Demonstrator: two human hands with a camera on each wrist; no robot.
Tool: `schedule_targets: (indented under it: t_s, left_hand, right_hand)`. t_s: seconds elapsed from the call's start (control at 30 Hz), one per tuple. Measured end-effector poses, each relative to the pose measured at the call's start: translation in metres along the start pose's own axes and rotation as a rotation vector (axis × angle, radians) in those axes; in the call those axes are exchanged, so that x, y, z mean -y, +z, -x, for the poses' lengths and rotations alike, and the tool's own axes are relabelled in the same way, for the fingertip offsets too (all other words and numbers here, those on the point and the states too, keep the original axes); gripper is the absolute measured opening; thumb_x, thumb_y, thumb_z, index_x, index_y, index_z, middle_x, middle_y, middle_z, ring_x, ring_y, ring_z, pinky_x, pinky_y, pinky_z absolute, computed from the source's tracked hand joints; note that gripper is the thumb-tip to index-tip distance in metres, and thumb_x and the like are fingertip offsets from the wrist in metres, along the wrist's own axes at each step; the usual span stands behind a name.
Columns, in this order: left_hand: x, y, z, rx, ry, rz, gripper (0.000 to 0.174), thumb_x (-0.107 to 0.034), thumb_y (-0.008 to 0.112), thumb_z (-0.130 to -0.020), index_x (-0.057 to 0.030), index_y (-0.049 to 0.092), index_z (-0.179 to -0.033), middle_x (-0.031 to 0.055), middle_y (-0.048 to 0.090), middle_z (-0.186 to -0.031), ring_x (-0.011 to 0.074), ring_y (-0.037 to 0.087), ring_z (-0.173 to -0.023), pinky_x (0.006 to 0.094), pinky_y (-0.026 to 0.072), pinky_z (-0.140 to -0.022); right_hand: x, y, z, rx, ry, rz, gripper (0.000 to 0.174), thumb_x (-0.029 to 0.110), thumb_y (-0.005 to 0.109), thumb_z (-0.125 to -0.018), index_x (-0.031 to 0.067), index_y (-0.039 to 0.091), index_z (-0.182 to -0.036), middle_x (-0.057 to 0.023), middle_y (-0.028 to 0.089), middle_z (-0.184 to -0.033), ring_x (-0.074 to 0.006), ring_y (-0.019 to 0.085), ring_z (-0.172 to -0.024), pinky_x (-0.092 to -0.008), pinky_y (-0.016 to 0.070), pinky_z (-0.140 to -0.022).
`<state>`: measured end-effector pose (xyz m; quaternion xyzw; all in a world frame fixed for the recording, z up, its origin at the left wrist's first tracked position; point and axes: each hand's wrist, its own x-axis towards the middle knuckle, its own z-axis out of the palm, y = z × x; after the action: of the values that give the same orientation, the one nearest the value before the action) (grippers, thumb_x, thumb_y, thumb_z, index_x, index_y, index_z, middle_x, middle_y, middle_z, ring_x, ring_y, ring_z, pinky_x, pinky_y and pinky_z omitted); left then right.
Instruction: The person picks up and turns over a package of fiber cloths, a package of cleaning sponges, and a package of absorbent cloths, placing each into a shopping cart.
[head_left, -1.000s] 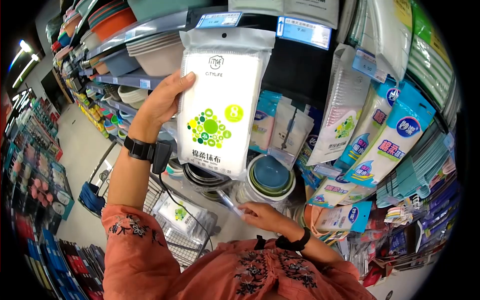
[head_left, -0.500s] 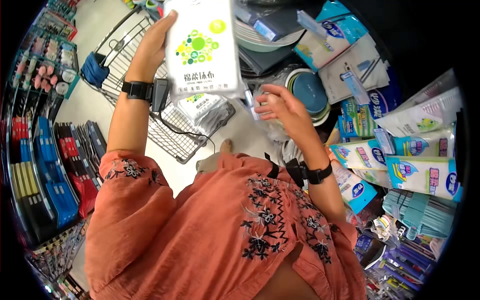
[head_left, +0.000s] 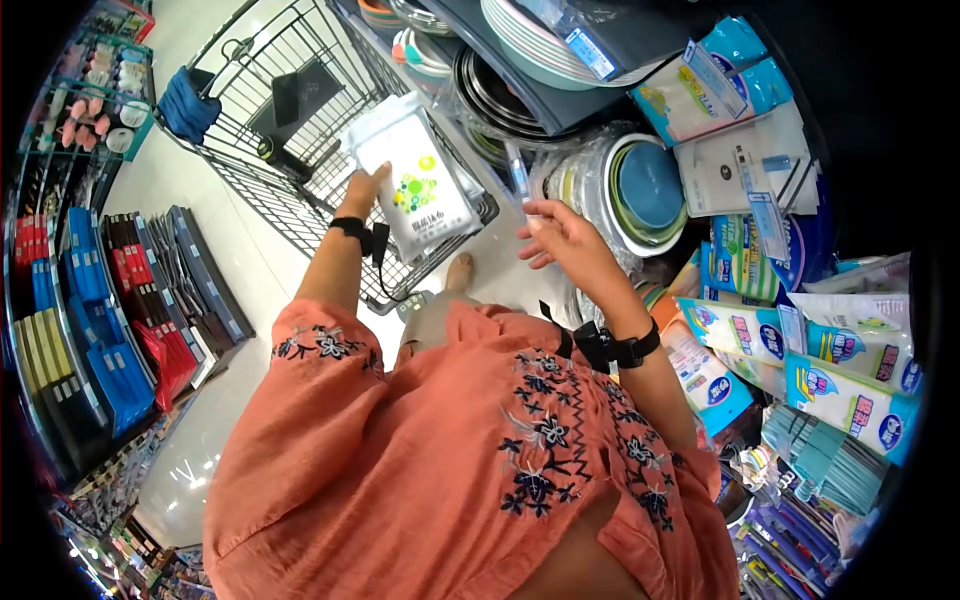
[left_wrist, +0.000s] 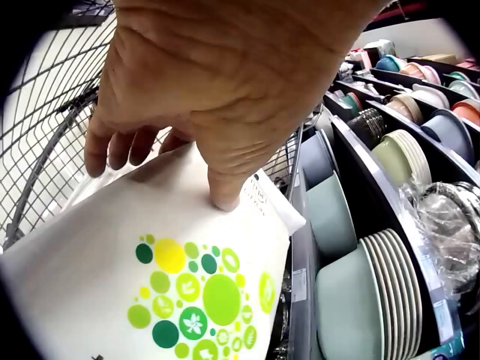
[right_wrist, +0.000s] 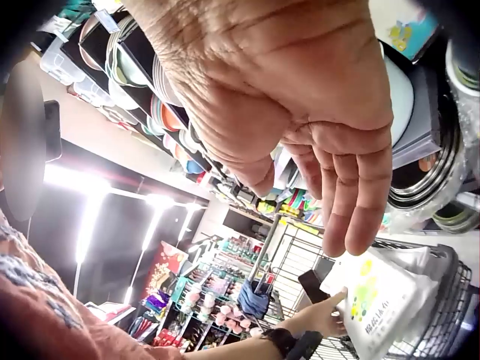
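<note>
My left hand (head_left: 362,192) grips a white pack of cleaning cloths (head_left: 425,205) by its side edge, low over the shopping cart (head_left: 345,55). In the left wrist view the thumb presses on the printed face of the pack (left_wrist: 120,225), and the other fingers go behind its edge. Another similar pack in the cart shows partly from under it. My right hand (head_left: 575,250) hangs in the air beside the shelf, its fingers loosely bent. Nothing is in its palm (right_wrist: 300,82) in the right wrist view.
A dark phone-like object (head_left: 300,92) and a black cylinder (head_left: 282,158) are in the cart, with a blue cloth (head_left: 187,105) on its handle side. Shelves at right hold nested bowls (head_left: 655,188) and packaged cloths (head_left: 740,330). Red and blue goods stand at left.
The left hand has lowered the pack from in front of the shelf down over the cart. The right hand has let go of a clear strip at the shelf. The view has tilted down.
</note>
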<state>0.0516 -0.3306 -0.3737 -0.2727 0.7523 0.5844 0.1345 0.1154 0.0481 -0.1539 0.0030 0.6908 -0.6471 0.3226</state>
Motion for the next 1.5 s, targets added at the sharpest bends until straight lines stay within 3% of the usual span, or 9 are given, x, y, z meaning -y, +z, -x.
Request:
schedule_targets:
  t_s: [0.2, 0.37, 0.47, 0.63, 0.83, 0.93, 1.17, 1.27, 1.5]
  left_hand:
    - [0.014, 0.023, 0.01, -0.058, -0.12, 0.276, 0.054, -0.037, 0.073, -0.09, 0.0096, 0.063, -0.115, 0.0085, 0.067, -0.082, 0.0146, 0.053, -0.055, 0.0307, 0.0362, -0.047]
    - [0.033, 0.026, -0.013, -0.168, -0.13, 0.196, 0.07, -0.037, 0.078, -0.085, 0.0183, 0.057, -0.122, 0.0261, 0.068, -0.114, 0.0312, 0.07, -0.096, 0.038, 0.0564, -0.08]
    - [0.058, 0.025, -0.035, -0.251, -0.132, 0.115, 0.075, -0.037, 0.08, -0.083, 0.0194, 0.054, -0.126, 0.0281, 0.066, -0.119, 0.0316, 0.07, -0.099, 0.0386, 0.056, -0.082]
    - [0.022, 0.024, -0.005, -0.219, -0.075, 0.541, 0.07, -0.038, 0.075, -0.089, 0.019, 0.056, -0.125, 0.023, 0.069, -0.113, 0.0289, 0.068, -0.093, 0.0385, 0.0555, -0.079]
    - [0.007, 0.015, -0.011, -0.261, -0.143, 0.138, 0.064, -0.042, 0.076, -0.087, 0.0103, 0.058, -0.119, 0.0185, 0.068, -0.106, 0.0299, 0.067, -0.091, 0.0422, 0.0545, -0.07]
    - [0.013, 0.014, -0.016, -0.046, -0.101, 0.318, 0.072, -0.044, 0.077, -0.085, 0.0109, 0.054, -0.124, 0.0203, 0.066, -0.114, 0.0314, 0.066, -0.098, 0.045, 0.0542, -0.071]
    - [0.003, 0.013, -0.007, -0.025, -0.208, 0.329, 0.066, -0.058, 0.073, -0.084, -0.0004, 0.066, -0.115, 0.0094, 0.068, -0.104, 0.022, 0.061, -0.091, 0.0423, 0.0443, -0.09]
    - [-0.011, 0.008, 0.005, 0.052, -0.27, 0.377, 0.071, -0.057, 0.074, -0.082, -0.0002, 0.064, -0.123, 0.0128, 0.068, -0.111, 0.0243, 0.06, -0.104, 0.0424, 0.0445, -0.087]
    - [-0.009, 0.02, 0.001, 0.073, -0.153, 0.567, 0.075, -0.05, 0.073, -0.085, 0.0088, 0.058, -0.129, 0.0163, 0.068, -0.116, 0.0251, 0.066, -0.098, 0.0363, 0.0503, -0.083]
  right_hand:
    - [-0.005, -0.002, 0.0, -0.034, 0.05, -0.004, 0.047, 0.029, 0.057, -0.102, -0.0028, 0.05, -0.136, -0.0154, 0.066, -0.113, -0.0196, 0.069, -0.092, -0.0296, 0.0543, -0.075]
    - [-0.009, -0.001, -0.003, -0.03, 0.075, 0.008, 0.046, 0.027, 0.057, -0.102, -0.0027, 0.051, -0.135, -0.0155, 0.066, -0.113, -0.0192, 0.069, -0.091, -0.0296, 0.0545, -0.075]
    - [-0.007, 0.0, -0.005, -0.034, 0.077, 0.02, 0.045, 0.027, 0.057, -0.102, -0.0027, 0.052, -0.135, -0.0152, 0.067, -0.112, -0.019, 0.069, -0.091, -0.0296, 0.0547, -0.075]
    - [-0.009, 0.002, -0.007, -0.027, 0.097, 0.021, 0.043, 0.026, 0.057, -0.102, -0.0027, 0.052, -0.134, -0.0141, 0.066, -0.111, -0.0187, 0.068, -0.09, -0.0293, 0.0546, -0.074]
    - [-0.013, 0.002, -0.007, -0.017, 0.088, 0.017, 0.043, 0.026, 0.057, -0.102, -0.003, 0.052, -0.134, -0.0138, 0.066, -0.11, -0.0187, 0.069, -0.09, -0.029, 0.0545, -0.074]
    - [-0.012, 0.003, -0.006, -0.029, 0.096, 0.024, 0.043, 0.026, 0.056, -0.102, -0.003, 0.052, -0.134, -0.0143, 0.066, -0.111, -0.0188, 0.069, -0.09, -0.0289, 0.0545, -0.074]
    - [-0.016, 0.002, -0.005, -0.042, 0.116, 0.03, 0.044, 0.026, 0.057, -0.101, -0.0031, 0.052, -0.134, -0.0144, 0.066, -0.111, -0.0188, 0.069, -0.09, -0.0295, 0.0552, -0.074]
    - [-0.018, 0.004, -0.008, -0.036, 0.13, 0.028, 0.044, 0.026, 0.057, -0.101, -0.0028, 0.052, -0.134, -0.0135, 0.066, -0.11, -0.0189, 0.069, -0.09, -0.0297, 0.0554, -0.074]
    - [-0.021, 0.003, -0.015, -0.006, 0.138, 0.031, 0.042, 0.024, 0.056, -0.102, -0.0028, 0.051, -0.134, -0.012, 0.066, -0.109, -0.0191, 0.069, -0.09, -0.0298, 0.0554, -0.074]
